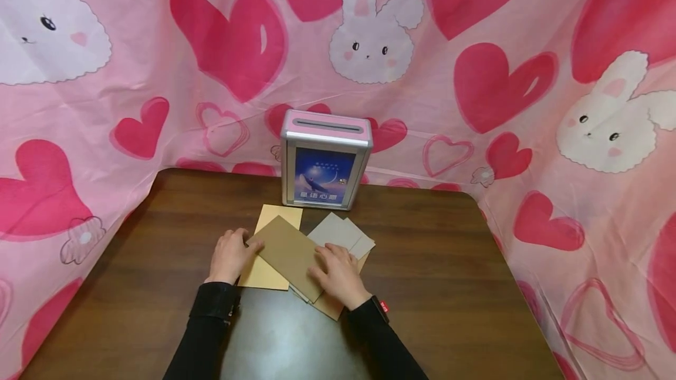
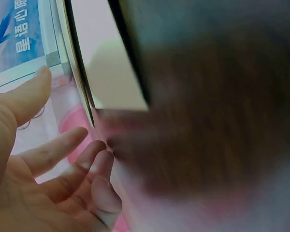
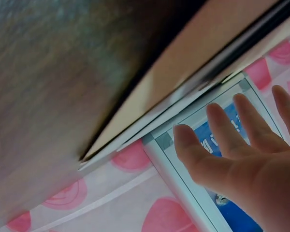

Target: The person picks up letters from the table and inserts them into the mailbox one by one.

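Observation:
Several overlapping envelopes lie in a loose pile on the table. On top is a brown envelope (image 1: 285, 251), set slantwise. A cream envelope (image 1: 264, 271) shows beneath it on the left, a pale grey envelope (image 1: 340, 232) to the right, and a tan envelope (image 1: 331, 306) under the near right part. My left hand (image 1: 229, 255) is at the brown envelope's left corner, thumb reaching to its edge; the left wrist view shows its fingers loosely bent. My right hand (image 1: 340, 274) lies over the pile's right side, fingers spread and relaxed near the brown envelope.
Behind the pile stands an upright silver-framed box (image 1: 327, 160) with a pink top, a slot, a blue picture front and a small lock. A pink cloth (image 1: 412, 116) with hearts and rabbits hangs around the dark wooden table (image 1: 443, 286).

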Available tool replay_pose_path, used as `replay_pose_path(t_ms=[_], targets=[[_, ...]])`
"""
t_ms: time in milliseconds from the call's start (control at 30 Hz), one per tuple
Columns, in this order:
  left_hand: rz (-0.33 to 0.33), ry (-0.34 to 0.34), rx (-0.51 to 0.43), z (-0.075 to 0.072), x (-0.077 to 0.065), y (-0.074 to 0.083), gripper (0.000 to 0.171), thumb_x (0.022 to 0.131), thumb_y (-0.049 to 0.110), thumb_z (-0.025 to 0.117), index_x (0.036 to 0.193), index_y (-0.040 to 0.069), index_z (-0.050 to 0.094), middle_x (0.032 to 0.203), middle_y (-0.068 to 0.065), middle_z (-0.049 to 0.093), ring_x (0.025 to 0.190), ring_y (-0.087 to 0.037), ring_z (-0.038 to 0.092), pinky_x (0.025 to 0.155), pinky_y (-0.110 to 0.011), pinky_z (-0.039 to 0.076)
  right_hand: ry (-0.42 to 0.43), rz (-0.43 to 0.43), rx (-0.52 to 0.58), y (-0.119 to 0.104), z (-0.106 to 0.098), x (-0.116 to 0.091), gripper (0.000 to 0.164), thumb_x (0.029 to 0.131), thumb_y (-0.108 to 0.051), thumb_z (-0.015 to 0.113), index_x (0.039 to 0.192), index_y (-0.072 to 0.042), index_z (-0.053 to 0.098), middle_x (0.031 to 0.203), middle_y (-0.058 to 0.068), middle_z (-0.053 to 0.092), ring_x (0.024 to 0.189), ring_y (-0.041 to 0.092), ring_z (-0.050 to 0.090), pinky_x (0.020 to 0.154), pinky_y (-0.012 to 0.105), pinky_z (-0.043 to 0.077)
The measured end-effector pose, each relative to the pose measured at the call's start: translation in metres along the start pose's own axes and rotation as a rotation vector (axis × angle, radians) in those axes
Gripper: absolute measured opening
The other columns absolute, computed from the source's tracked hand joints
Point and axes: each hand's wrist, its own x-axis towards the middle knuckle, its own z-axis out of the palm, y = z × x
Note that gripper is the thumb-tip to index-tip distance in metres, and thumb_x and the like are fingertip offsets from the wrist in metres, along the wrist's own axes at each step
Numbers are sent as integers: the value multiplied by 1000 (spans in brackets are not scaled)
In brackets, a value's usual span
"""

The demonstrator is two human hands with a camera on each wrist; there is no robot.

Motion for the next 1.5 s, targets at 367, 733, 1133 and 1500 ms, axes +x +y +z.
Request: replay_pose_path(t_ms=[367, 733, 1133, 1500], targets=[[-86, -157, 97, 3, 6, 14, 90, 68, 49, 79, 117, -18, 43, 108, -40, 45, 100, -53, 39, 81, -64, 43, 49, 96, -114, -6, 11, 4, 70, 73, -51, 74, 128, -10, 59, 118, 15, 59, 103, 31, 45, 76, 50, 37], [-111, -230, 82, -3, 5, 23, 67, 72, 44, 77, 100, -11, 52, 88, -25, 58, 84, -41, 51, 70, -50, 46, -23, 192, -101, -6, 9, 7, 85, 64, -55, 79, 131, -9, 54, 101, 13, 52, 92, 29, 40, 72, 48, 35], [3, -232, -299, -18, 0, 43, 42, 86, 21, 71, 97, 1, 36, 72, -15, 65, 60, -24, 64, 51, -29, 43, -23, 231, 42, -1, -7, 9, 56, 66, -53, 78, 93, -8, 56, 82, 5, 48, 84, 25, 44, 72, 47, 38], [154, -136, -599, -33, -5, 66, 36, 89, 18, 66, 119, 2, 54, 93, -26, 71, 75, -32, 70, 67, -36, 62, 59, 219, 316, -3, -38, 5, 38, 81, -36, 73, 93, -10, 49, 73, 4, 57, 65, 18, 53, 52, 29, 43]])
